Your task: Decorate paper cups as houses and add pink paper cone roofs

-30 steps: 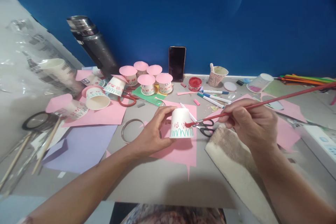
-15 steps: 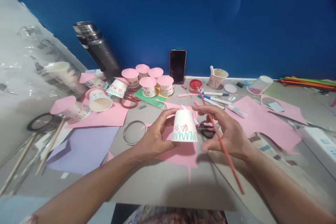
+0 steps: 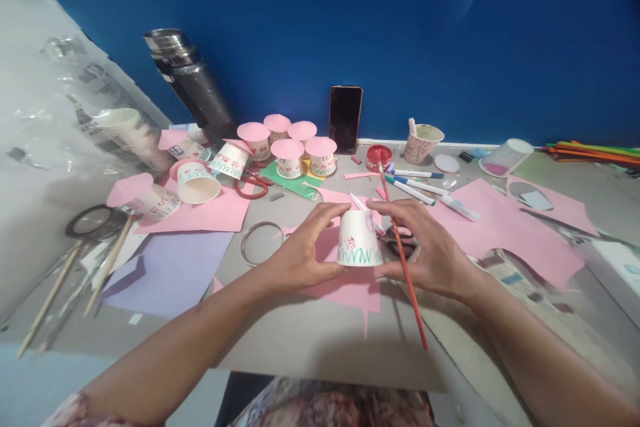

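An upside-down white paper cup (image 3: 359,240) with green grass strokes, red flower dots and a small window drawing is held above the pink paper. My left hand (image 3: 305,247) grips it from the left, thumb low near the rim and fingers at the top. On the other side, my right hand (image 3: 433,253) has its fingertips at the cup's right edge. A red paintbrush (image 3: 404,260) is held slanting in that same hand, its tip toward the open pot of red paint (image 3: 379,159). Behind the cup, a whitish pen-like stick (image 3: 358,203) is partly hidden.
Several cups with pink paper roofs (image 3: 289,149) stand at the back left; others lie tipped. A phone (image 3: 345,120) leans on the blue wall. Markers (image 3: 417,175), scissors (image 3: 400,240), a tape ring (image 3: 261,243) and pink paper scraps (image 3: 505,227) surround my hands. A dark flask (image 3: 200,87) stands left.
My right fingers have closed in on the cup's right side. The cup has turned slightly, bringing the window drawing into sight. The paintbrush now hangs more upright. The view has shifted a little.
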`<state>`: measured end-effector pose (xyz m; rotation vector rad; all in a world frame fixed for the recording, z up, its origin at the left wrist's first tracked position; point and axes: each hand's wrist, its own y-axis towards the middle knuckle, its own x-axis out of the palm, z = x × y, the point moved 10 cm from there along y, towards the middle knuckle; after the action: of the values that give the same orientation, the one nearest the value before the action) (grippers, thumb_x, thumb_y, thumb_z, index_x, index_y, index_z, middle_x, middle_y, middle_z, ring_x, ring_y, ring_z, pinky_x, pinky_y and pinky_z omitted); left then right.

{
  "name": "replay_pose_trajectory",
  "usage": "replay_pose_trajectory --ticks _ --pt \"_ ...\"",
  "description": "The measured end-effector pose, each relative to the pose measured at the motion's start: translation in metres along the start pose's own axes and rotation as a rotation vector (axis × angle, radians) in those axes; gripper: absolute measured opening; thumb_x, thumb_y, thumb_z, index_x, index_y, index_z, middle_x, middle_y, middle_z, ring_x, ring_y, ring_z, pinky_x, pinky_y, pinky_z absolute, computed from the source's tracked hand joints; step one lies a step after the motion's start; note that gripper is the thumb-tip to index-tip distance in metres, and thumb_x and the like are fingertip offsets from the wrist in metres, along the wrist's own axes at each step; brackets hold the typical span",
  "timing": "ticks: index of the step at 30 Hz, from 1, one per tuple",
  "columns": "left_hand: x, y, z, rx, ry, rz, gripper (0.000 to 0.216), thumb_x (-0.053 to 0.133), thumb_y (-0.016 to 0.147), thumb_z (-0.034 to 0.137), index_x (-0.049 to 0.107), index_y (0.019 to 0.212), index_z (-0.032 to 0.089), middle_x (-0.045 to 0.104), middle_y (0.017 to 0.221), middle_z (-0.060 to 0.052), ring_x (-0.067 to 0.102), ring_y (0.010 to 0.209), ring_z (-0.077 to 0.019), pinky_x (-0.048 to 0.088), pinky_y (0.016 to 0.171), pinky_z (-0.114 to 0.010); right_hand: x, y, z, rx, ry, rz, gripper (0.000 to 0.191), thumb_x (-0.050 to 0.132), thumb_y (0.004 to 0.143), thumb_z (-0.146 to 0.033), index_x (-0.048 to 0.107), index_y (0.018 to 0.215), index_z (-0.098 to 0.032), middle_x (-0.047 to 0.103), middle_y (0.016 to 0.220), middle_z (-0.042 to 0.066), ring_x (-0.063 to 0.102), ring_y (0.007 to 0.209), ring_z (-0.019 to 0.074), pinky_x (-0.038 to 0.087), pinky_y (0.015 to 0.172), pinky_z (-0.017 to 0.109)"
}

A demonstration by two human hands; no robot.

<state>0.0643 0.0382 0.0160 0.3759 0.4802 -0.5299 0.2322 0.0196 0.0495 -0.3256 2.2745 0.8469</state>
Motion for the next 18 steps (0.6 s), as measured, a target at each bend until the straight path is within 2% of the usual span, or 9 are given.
replay_pose_trajectory --ticks 2,4,6,8,11,18 --pt "-0.002 0.001 0.000 0.003 0.008 0.028 0.080 0.081 0.080 0.024 0.045 0.150 0.033 0.052 0.151 -0.010 0.053 0.141 -0.0314 0.049 0.117 -0.050 -0.015 -0.001 0.002 0.043 0.069 0.105 0.054 0.076 0.093 -0.053 0.065 0.140 -0.028 0.074 0.131 0.013 0.071 0.111 0.0305 0.061 0.089 0.046" --pt "-0.004 0.001 -0.001 0.004 -0.001 0.053 0.076 0.080 0.079 0.023 0.047 0.147 0.032 0.053 0.149 -0.009 0.054 0.139 -0.0302 0.052 0.114 -0.047 -0.038 -0.005 0.009 0.109 0.191 0.294 0.029 0.065 0.103 -0.041 0.073 0.128 -0.029 0.079 0.118 0.009 0.074 0.099 0.0257 0.061 0.082 0.041" --pt "-0.007 0.001 -0.003 -0.006 -0.018 0.071 0.075 0.080 0.078 0.022 0.048 0.145 0.032 0.054 0.148 -0.009 0.055 0.137 -0.0293 0.053 0.112 -0.046 -0.057 -0.014 0.019 0.179 0.354 0.491 0.023 0.059 0.107 -0.035 0.079 0.117 -0.028 0.082 0.098 0.007 0.075 0.086 0.0229 0.058 0.069 0.036" --pt "-0.008 0.001 -0.006 -0.022 -0.037 0.080 0.074 0.080 0.078 0.021 0.049 0.144 0.031 0.054 0.147 -0.009 0.056 0.136 -0.0287 0.053 0.112 -0.045 -0.067 -0.020 0.028 0.220 0.519 0.608 0.023 0.062 0.105 -0.037 0.082 0.107 -0.027 0.078 0.081 0.005 0.072 0.072 0.0201 0.052 0.055 0.031" --pt "-0.009 0.001 -0.010 -0.044 -0.063 0.084 0.074 0.079 0.077 0.020 0.049 0.143 0.031 0.054 0.146 -0.008 0.056 0.137 -0.0284 0.052 0.114 -0.046 -0.070 -0.021 0.036 0.254 0.644 0.633 0.024 0.069 0.100 -0.043 0.084 0.095 -0.026 0.075 0.075 0.004 0.065 0.061 0.0160 0.047 0.049 0.028" --pt "-0.009 0.001 -0.013 -0.078 -0.110 0.077 0.073 0.080 0.077 0.022 0.050 0.143 0.030 0.054 0.148 -0.009 0.056 0.137 -0.0301 0.050 0.117 -0.049 -0.057 -0.015 0.026 0.254 0.666 0.467 0.021 0.068 0.101 -0.035 0.082 0.092 -0.023 0.072 0.077 0.007 0.065 0.066 0.0189 0.049 0.051 0.031"
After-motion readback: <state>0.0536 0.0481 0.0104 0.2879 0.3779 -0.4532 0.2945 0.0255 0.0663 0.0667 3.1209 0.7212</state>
